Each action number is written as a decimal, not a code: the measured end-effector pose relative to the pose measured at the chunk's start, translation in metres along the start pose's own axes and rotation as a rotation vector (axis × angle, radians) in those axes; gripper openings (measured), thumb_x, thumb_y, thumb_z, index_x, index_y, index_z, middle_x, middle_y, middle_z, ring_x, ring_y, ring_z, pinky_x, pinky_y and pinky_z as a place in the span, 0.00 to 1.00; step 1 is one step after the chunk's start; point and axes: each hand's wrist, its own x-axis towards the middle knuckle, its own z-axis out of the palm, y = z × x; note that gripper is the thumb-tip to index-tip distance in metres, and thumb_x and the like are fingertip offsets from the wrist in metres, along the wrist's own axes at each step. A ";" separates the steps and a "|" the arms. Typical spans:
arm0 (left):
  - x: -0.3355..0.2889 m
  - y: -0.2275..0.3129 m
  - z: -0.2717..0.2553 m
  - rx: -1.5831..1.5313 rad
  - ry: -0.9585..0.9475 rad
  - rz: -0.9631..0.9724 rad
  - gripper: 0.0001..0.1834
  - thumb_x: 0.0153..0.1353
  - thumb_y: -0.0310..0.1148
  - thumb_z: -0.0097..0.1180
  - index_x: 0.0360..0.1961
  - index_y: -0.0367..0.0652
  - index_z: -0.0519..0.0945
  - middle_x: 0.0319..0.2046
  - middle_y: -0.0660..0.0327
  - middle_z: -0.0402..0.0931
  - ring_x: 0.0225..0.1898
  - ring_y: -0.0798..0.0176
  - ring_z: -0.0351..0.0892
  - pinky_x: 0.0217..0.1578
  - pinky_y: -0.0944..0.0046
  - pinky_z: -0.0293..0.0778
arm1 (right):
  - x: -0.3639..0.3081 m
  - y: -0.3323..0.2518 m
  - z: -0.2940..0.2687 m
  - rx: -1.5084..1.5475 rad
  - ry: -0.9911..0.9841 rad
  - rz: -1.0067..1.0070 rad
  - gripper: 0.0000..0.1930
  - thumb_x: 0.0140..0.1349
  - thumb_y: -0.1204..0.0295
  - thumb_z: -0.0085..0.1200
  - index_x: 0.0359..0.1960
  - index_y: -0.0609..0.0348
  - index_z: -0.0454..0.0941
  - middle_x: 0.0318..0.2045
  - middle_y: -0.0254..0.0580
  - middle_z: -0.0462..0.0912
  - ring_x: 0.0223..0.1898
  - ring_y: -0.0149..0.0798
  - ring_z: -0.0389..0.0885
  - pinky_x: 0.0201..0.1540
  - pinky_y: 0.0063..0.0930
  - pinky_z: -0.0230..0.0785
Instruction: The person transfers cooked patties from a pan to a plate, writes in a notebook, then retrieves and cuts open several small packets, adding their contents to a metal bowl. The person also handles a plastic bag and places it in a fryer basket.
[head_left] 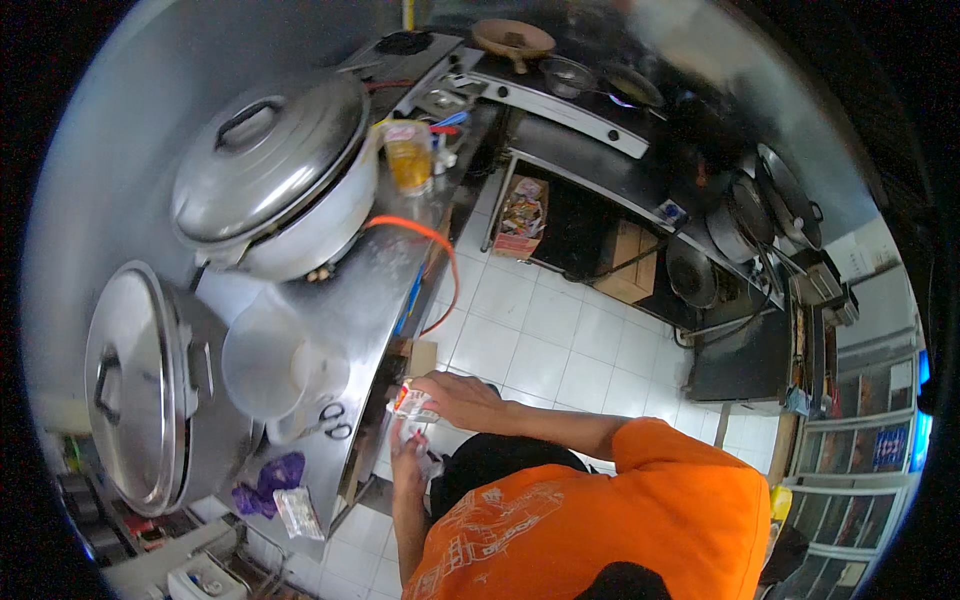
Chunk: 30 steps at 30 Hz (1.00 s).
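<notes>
We see the right hand (460, 400) with its grip closed around a small red-and-white packet (413, 401), held just off the edge of the bench. Below it is the left hand (408, 468), next to some thin, pale plastic (432, 464); blur and overlap keep us from telling whether this grip is spread or pinching.

We judge the handling of the packet to be under way: it is in the hand and not yet set down. Whether it has been opened, we cannot tell.

On the metal bench (345, 305), nearest the hands, we find black-handled scissors (338, 431) beside a translucent jug (262, 350). Nearer the wearer, a silvery packet (298, 513) lies next to a crumpled purple wrapper (280, 472); whether either is used up, we cannot tell.

Further out stand two large lidded pots, one upper (265, 160) and one lower (135, 390), both covered. Past the upper pot we note a container of yellow liquid (408, 165) and, across the tiled floor (520, 310), a stove (570, 120) with one blue flame (620, 100) lit.
</notes>
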 end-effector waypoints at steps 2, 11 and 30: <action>0.036 0.011 0.073 -0.099 -0.133 -0.137 0.14 0.71 0.34 0.50 0.56 0.46 0.77 0.36 0.62 0.78 0.33 0.64 0.79 0.31 0.62 0.77 | -0.015 0.025 -0.043 -0.130 0.097 -0.043 0.26 0.65 0.72 0.57 0.66 0.54 0.69 0.57 0.50 0.78 0.55 0.56 0.81 0.57 0.47 0.77; 0.081 0.078 0.339 -0.649 -0.721 -0.392 0.41 0.68 0.74 0.44 0.62 0.50 0.77 0.62 0.58 0.77 0.66 0.54 0.73 0.68 0.46 0.66 | -0.048 0.114 -0.190 -0.519 0.452 -0.041 0.24 0.58 0.72 0.59 0.59 0.50 0.76 0.55 0.39 0.78 0.56 0.45 0.79 0.54 0.44 0.74; 0.275 0.192 0.704 -0.625 -0.855 -0.221 0.27 0.75 0.57 0.48 0.61 0.49 0.75 0.56 0.61 0.80 0.59 0.58 0.78 0.63 0.54 0.71 | 0.083 0.290 -0.482 -0.927 0.657 0.164 0.18 0.56 0.67 0.66 0.46 0.63 0.81 0.60 0.46 0.75 0.61 0.54 0.76 0.60 0.51 0.72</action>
